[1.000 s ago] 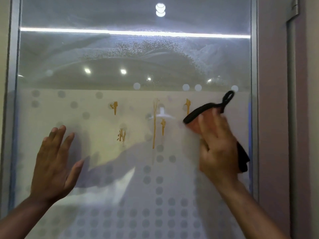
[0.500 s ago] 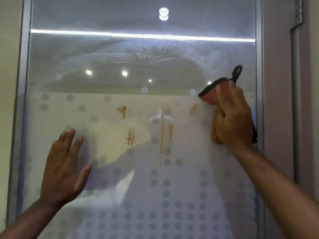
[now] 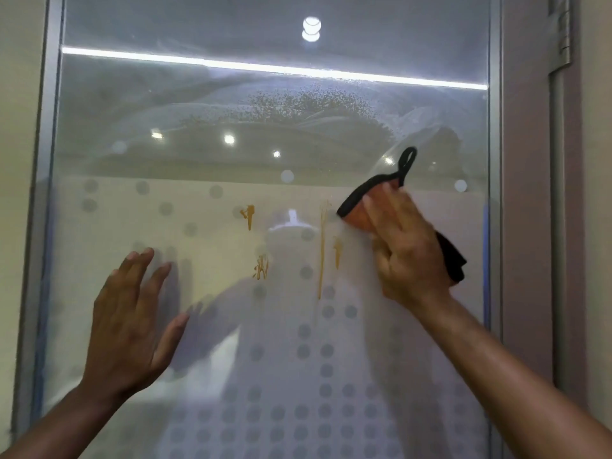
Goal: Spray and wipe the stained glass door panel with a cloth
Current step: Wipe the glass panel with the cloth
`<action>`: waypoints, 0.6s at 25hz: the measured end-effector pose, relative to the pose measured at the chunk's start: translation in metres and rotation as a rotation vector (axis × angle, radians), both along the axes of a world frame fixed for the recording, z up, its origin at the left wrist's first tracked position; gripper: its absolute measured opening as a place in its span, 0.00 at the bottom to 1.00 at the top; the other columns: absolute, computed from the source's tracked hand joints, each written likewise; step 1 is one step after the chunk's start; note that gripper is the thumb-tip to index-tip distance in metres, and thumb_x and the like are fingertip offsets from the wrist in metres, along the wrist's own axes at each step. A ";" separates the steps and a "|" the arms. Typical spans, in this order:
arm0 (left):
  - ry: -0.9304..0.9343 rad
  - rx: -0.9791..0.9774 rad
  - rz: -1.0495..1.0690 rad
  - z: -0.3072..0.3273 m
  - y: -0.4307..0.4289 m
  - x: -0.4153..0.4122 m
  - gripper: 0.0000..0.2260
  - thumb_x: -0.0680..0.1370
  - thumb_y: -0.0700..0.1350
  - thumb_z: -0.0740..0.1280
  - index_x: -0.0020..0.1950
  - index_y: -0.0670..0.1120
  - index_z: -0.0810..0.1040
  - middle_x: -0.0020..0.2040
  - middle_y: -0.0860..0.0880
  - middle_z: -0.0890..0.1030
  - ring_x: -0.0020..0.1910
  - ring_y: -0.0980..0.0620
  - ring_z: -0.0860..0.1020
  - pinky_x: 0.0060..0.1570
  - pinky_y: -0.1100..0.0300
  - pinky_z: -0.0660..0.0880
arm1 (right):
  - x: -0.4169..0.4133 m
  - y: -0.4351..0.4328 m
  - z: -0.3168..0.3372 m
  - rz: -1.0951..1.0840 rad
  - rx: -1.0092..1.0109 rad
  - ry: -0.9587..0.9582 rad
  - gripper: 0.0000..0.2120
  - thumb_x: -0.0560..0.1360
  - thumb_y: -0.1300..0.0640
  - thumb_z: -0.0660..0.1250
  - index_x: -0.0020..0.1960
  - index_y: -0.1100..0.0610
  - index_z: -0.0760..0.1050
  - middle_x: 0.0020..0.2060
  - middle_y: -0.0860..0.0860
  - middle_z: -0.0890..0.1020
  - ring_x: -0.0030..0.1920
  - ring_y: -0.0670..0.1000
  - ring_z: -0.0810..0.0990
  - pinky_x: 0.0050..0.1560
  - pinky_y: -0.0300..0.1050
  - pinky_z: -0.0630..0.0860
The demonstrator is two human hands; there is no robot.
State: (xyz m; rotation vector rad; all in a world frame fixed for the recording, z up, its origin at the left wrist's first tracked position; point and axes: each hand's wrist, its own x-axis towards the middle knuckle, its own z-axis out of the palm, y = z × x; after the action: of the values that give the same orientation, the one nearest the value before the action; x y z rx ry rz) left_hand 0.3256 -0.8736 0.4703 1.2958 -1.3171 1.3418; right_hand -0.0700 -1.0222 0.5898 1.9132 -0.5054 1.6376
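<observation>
The glass door panel (image 3: 205,104) fills the view, with frosted dots and several orange stain streaks (image 3: 320,253) near its middle. Fine spray droplets (image 3: 308,104) mist the upper glass. My right hand (image 3: 405,250) presses an orange cloth with black trim and a hanging loop (image 3: 359,210) flat against the glass, just right of the long streak. My left hand (image 3: 130,321) rests on the glass at the lower left with fingers spread, holding nothing.
A silver metal frame (image 3: 495,160) borders the panel on both sides. A pinkish door jamb (image 3: 526,193) with a hinge (image 3: 563,34) stands at the right. A cream wall (image 3: 16,127) lies at the left.
My right hand has slid the cloth left and slightly down, from the right side of the glass toward the long orange streak. The small stain at upper right is gone. My left hand stays put.
</observation>
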 end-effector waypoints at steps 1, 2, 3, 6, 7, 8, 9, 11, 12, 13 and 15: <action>0.002 -0.013 -0.009 0.005 0.002 -0.002 0.36 0.86 0.65 0.55 0.80 0.36 0.71 0.83 0.33 0.68 0.82 0.28 0.67 0.76 0.30 0.67 | 0.003 0.003 -0.015 0.019 -0.021 0.055 0.27 0.83 0.67 0.65 0.81 0.57 0.71 0.82 0.62 0.69 0.84 0.64 0.65 0.82 0.64 0.67; 0.001 -0.026 -0.012 0.011 0.003 -0.004 0.36 0.86 0.66 0.55 0.78 0.36 0.72 0.81 0.32 0.70 0.80 0.27 0.69 0.74 0.30 0.68 | 0.006 0.005 -0.029 0.036 -0.050 0.109 0.25 0.83 0.68 0.64 0.80 0.58 0.72 0.81 0.62 0.70 0.84 0.63 0.65 0.82 0.64 0.66; -0.005 -0.033 -0.009 0.018 0.005 -0.006 0.36 0.86 0.66 0.55 0.78 0.36 0.72 0.80 0.32 0.71 0.80 0.27 0.70 0.73 0.31 0.68 | 0.007 0.007 -0.043 0.043 -0.084 0.161 0.24 0.84 0.68 0.64 0.79 0.59 0.74 0.81 0.62 0.70 0.85 0.61 0.64 0.83 0.64 0.66; -0.059 -0.020 0.002 0.041 0.008 -0.007 0.35 0.85 0.64 0.56 0.78 0.36 0.72 0.82 0.32 0.70 0.81 0.28 0.68 0.75 0.32 0.66 | 0.002 0.010 -0.064 0.007 -0.143 0.274 0.23 0.84 0.69 0.65 0.78 0.58 0.76 0.80 0.62 0.72 0.84 0.61 0.65 0.82 0.62 0.67; -0.069 -0.008 0.008 0.048 0.007 -0.006 0.35 0.85 0.63 0.57 0.79 0.36 0.72 0.83 0.33 0.68 0.82 0.29 0.67 0.77 0.32 0.66 | -0.001 0.011 -0.061 -0.009 -0.145 0.277 0.23 0.83 0.70 0.66 0.77 0.58 0.76 0.79 0.62 0.72 0.83 0.62 0.66 0.81 0.62 0.69; -0.071 0.007 0.014 0.054 0.006 -0.005 0.35 0.84 0.63 0.58 0.79 0.36 0.71 0.84 0.33 0.67 0.83 0.29 0.66 0.78 0.32 0.65 | -0.005 0.011 -0.054 -0.019 -0.139 0.254 0.23 0.83 0.70 0.67 0.77 0.59 0.77 0.79 0.63 0.73 0.82 0.64 0.68 0.80 0.64 0.71; -0.068 0.020 0.017 0.057 0.004 -0.003 0.35 0.84 0.62 0.59 0.80 0.36 0.70 0.86 0.34 0.65 0.85 0.30 0.65 0.79 0.32 0.64 | -0.007 0.011 -0.045 -0.026 -0.122 0.207 0.24 0.82 0.71 0.67 0.77 0.60 0.76 0.79 0.64 0.72 0.82 0.65 0.69 0.79 0.66 0.72; -0.070 0.033 0.027 0.057 0.000 0.004 0.35 0.84 0.62 0.59 0.82 0.36 0.69 0.88 0.36 0.62 0.87 0.32 0.62 0.82 0.33 0.62 | -0.012 0.008 -0.016 -0.030 -0.054 0.069 0.27 0.80 0.74 0.66 0.78 0.61 0.73 0.79 0.66 0.71 0.81 0.68 0.69 0.77 0.70 0.71; -0.076 0.035 0.030 0.056 -0.002 0.007 0.36 0.84 0.62 0.59 0.83 0.37 0.68 0.89 0.37 0.60 0.87 0.33 0.61 0.83 0.34 0.61 | -0.015 0.007 0.000 -0.028 -0.005 -0.012 0.29 0.80 0.74 0.66 0.80 0.61 0.71 0.80 0.66 0.70 0.81 0.69 0.68 0.77 0.71 0.70; -0.082 0.036 0.030 0.055 -0.004 0.009 0.36 0.85 0.62 0.58 0.83 0.37 0.67 0.89 0.38 0.59 0.88 0.34 0.60 0.84 0.34 0.60 | -0.018 0.006 0.016 -0.018 0.049 -0.099 0.30 0.80 0.73 0.65 0.81 0.61 0.70 0.81 0.66 0.69 0.82 0.69 0.67 0.77 0.71 0.69; -0.081 0.035 0.024 0.053 -0.006 0.013 0.36 0.85 0.62 0.58 0.84 0.38 0.67 0.90 0.39 0.58 0.89 0.36 0.58 0.86 0.36 0.59 | -0.017 0.006 0.044 0.017 0.149 -0.282 0.28 0.84 0.67 0.62 0.84 0.57 0.66 0.83 0.62 0.67 0.82 0.66 0.67 0.77 0.67 0.71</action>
State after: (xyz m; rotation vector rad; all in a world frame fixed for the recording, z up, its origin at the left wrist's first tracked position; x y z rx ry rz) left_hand 0.3382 -0.8797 0.5237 1.2964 -1.3900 1.4067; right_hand -0.0871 -1.0167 0.6342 1.8006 -0.7437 1.9413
